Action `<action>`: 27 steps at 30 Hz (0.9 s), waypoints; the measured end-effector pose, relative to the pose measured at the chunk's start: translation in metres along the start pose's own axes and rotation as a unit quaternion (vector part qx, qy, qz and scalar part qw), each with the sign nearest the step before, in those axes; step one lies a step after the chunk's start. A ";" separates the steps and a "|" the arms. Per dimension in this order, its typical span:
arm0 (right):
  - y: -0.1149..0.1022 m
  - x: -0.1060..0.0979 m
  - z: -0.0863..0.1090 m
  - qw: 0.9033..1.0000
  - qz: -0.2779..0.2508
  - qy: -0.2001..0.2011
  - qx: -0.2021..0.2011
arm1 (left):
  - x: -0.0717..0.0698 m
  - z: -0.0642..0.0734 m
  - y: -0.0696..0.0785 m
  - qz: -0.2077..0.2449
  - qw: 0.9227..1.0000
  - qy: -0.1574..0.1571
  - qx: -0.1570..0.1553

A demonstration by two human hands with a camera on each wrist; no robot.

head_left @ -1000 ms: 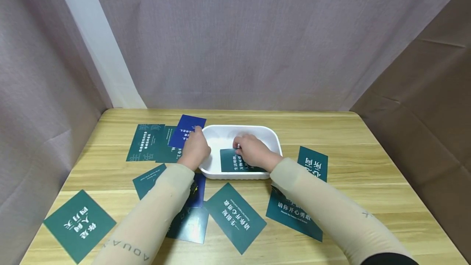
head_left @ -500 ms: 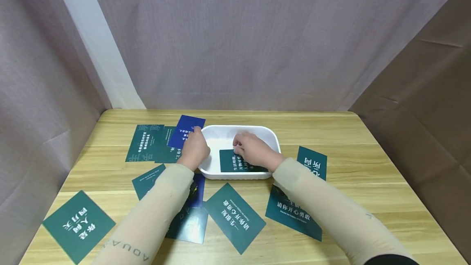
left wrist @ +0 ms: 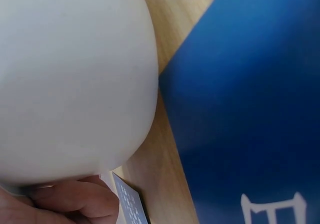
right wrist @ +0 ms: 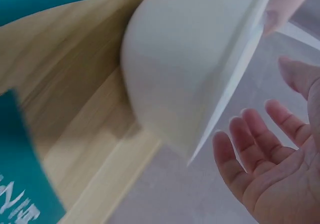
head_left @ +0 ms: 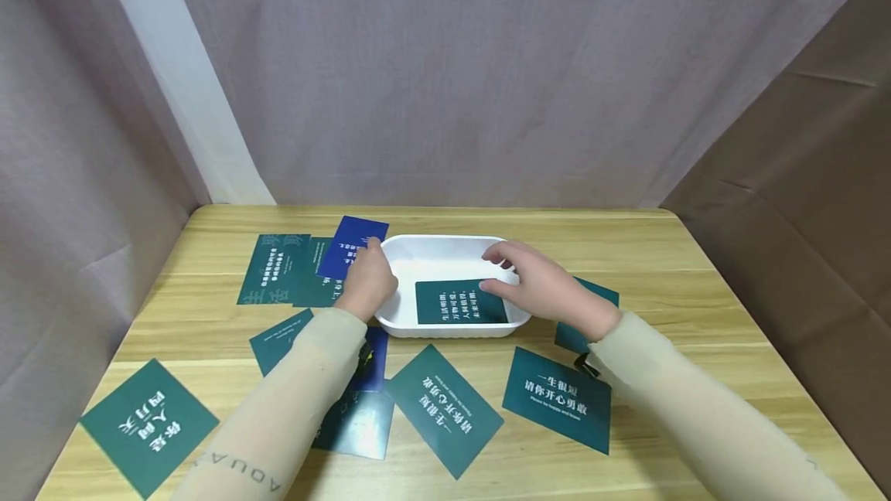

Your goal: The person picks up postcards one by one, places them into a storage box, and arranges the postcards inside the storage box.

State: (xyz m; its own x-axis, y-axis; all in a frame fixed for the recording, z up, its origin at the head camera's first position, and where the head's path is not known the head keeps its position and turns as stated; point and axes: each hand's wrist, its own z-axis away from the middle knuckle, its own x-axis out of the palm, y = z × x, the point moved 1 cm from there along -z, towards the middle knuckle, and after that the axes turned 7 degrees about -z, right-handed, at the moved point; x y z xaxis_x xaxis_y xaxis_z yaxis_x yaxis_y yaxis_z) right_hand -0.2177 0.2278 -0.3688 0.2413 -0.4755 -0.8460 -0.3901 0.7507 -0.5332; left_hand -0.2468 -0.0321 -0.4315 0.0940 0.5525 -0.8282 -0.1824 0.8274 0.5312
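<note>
A white plastic tray (head_left: 438,248) stands near the middle of the table, with a dark green card (head_left: 445,306) printed with white characters lying in it. My left hand (head_left: 367,283) grips the tray's left rim; in the left wrist view its curled fingers (left wrist: 82,199) meet the edge of the tray (left wrist: 75,84). Over the tray's right rim is my right hand (head_left: 546,284), its fingers spread and holding nothing. The right wrist view has that palm (right wrist: 280,184) apart from the tray wall (right wrist: 180,59).
A blue card (head_left: 348,247) overlaps green cards (head_left: 273,269) left of the tray. Nearer me lie a green card (head_left: 149,424) at far left, another green card (head_left: 445,412) in front of the tray, and one more green card (head_left: 557,400) at right. Curtains (head_left: 445,76) hang behind the table.
My right hand has let go of the green card and drawn back to the right, its fingers opening. The card stays in the tray. My left hand keeps its place on the rim.
</note>
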 end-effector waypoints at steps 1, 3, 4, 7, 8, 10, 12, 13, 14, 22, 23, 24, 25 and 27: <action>0.002 -0.003 0.006 1.000 -0.001 0.002 0.003 | 0.000 0.000 0.000 0.000 1.000 0.000 0.001; 0.006 -0.007 0.019 1.000 -0.003 0.005 0.010 | 0.000 0.000 0.000 -0.001 1.000 0.000 0.000; 0.008 -0.009 0.025 1.000 -0.001 0.007 0.013 | 0.000 0.000 0.000 -0.001 1.000 0.000 0.000; 0.015 -0.011 0.041 1.000 0.005 0.011 0.016 | 0.000 0.000 0.000 0.001 1.000 -0.003 -0.003; 0.018 -0.012 0.046 1.000 0.009 0.012 0.018 | 0.000 0.000 0.000 0.000 1.000 -0.003 -0.002; 0.023 -0.012 0.055 1.000 0.017 0.015 0.019 | 0.000 0.000 0.000 0.000 1.000 -0.002 -0.001; 0.027 -0.012 0.064 0.999 0.024 0.018 0.026 | 0.000 0.000 0.000 -0.002 1.000 -0.001 0.001; 0.029 -0.011 0.067 0.999 0.028 0.017 0.031 | 0.001 0.000 0.000 -0.002 1.000 0.001 0.001; 0.031 -0.010 0.071 0.999 0.031 0.015 0.038 | 0.001 0.000 0.000 -0.003 1.000 0.002 0.003; 0.045 0.001 0.095 0.995 0.044 -0.038 0.083 | 0.001 0.000 0.000 -0.008 1.000 0.007 0.006; 0.047 0.003 0.098 0.994 0.042 -0.048 0.085 | 0.001 0.000 0.000 -0.008 1.000 0.007 0.006; 0.048 0.005 0.099 0.993 0.042 -0.056 0.091 | 0.001 0.000 0.000 -0.009 1.000 0.007 0.006; 0.049 0.007 0.101 0.993 0.042 -0.063 0.095 | 0.001 0.000 0.000 -0.009 1.000 0.006 0.006; 0.051 0.010 0.104 0.991 0.043 -0.075 0.102 | 0.001 0.000 0.000 -0.007 1.000 0.005 0.006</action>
State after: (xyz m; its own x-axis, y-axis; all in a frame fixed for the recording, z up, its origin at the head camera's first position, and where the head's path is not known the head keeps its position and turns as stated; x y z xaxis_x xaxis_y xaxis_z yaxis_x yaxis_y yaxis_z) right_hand -0.1432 0.3091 -0.4054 0.3504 -0.3445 -0.8709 -0.2309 0.8694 -0.4368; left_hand -0.2463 -0.0316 -0.4319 0.0858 0.5399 -0.8373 -0.1691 0.8361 0.5218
